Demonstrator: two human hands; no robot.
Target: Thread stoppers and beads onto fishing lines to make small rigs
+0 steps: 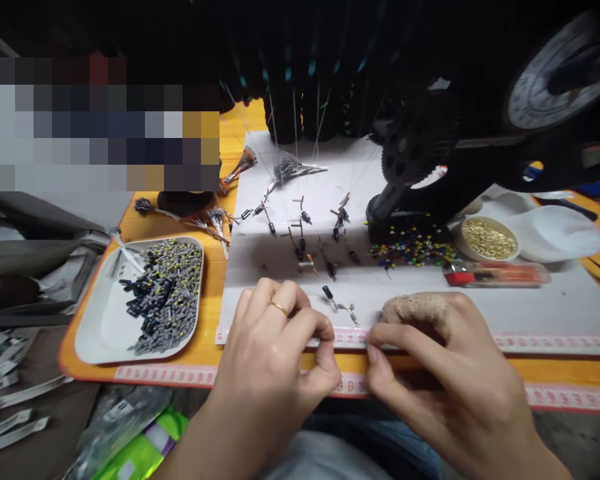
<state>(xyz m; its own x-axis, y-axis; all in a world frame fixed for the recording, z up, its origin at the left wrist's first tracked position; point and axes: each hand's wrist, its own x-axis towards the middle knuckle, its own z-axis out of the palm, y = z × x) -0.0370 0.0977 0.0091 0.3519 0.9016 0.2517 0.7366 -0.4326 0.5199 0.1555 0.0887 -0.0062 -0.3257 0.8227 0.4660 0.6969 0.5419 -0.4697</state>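
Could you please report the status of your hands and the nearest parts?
Left hand and right hand: fingers curled, grip unclear. Nearest black part on white board, untouched. No obstruction visible between hands.

Left hand point(275, 347): shiny metal ring point(279, 308); left of it, smooth plastic tray point(103, 327). Right hand point(455, 373): rough, matt cloth wrap point(415, 309).

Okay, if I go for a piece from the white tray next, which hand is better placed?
Probably your left hand: it's nearer the white tray, while your right hand would have to reach across it. Whether either hand holds something is unclear.
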